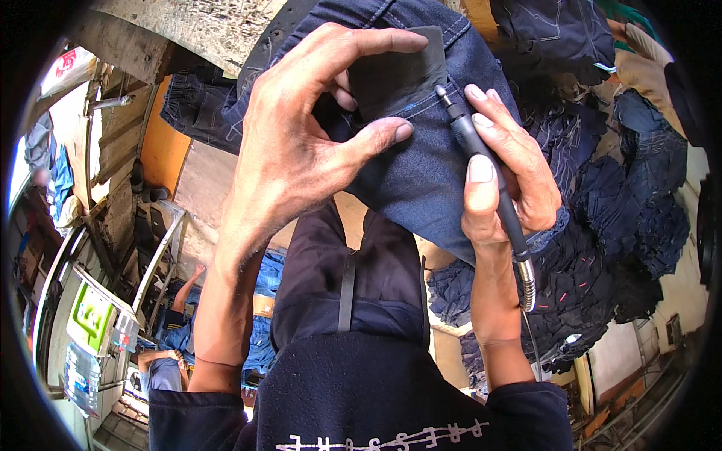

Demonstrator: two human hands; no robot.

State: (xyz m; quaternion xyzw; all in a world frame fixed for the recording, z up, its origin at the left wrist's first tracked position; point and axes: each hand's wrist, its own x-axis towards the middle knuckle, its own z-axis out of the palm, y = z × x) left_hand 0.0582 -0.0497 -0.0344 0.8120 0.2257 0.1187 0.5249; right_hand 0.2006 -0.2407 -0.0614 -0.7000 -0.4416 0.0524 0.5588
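Dark blue denim jeans (pixel 406 169) lie spread in front of me, with a pale stitched seam running across. My left hand (pixel 320 113) presses a thin dark rectangular plate (pixel 391 86) on the denim. Its index finger reaches over the plate's upper part, and its thumb points toward the lower edge. My right hand (pixel 511 169) grips a black rotary handpiece (pixel 481 143) like a pen, its thumb and fingers wrapped round the barrel. The metal tip is at the plate's lower right corner, beside the seam; whether it touches the cloth I cannot tell.
A flexible metal shaft (pixel 526 282) trails from the handpiece beside my right forearm. Heaps of dark denim garments (pixel 602 203) lie at the right. Past the jeans is a worn board (pixel 203 30). Another person's arm (pixel 188 289) shows at lower left, near blue denim (pixel 263 338).
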